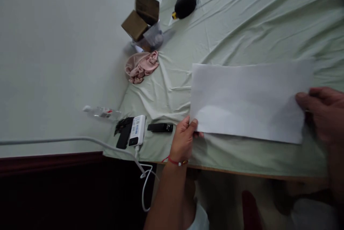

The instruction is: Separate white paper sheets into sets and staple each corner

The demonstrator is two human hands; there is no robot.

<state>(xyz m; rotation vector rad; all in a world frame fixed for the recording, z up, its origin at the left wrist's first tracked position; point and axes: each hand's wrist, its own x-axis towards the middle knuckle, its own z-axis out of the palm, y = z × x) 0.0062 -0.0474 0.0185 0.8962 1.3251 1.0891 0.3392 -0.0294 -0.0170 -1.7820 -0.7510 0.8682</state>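
A blank white sheet of paper [247, 97] is held above the pale green cloth near the table's front edge. My left hand [185, 133], with a red string bracelet at the wrist, pinches its lower left corner, thumb on top. At the right edge of the sheet, my right hand [322, 109] grips it between thumb and fingers. Some of the fingers of both hands are hidden behind the paper or blurred. Just left of my left hand lies a small black device [160, 127].
A white power bank [137, 130] with a cable, a black phone [124, 137] and a clear plastic bottle [104, 112] lie at the left. Further back are pink cloth [142, 66], a plastic container [153, 38] with cardboard pieces, and a black case [186, 2]. The green cloth [225, 36] is wrinkled.
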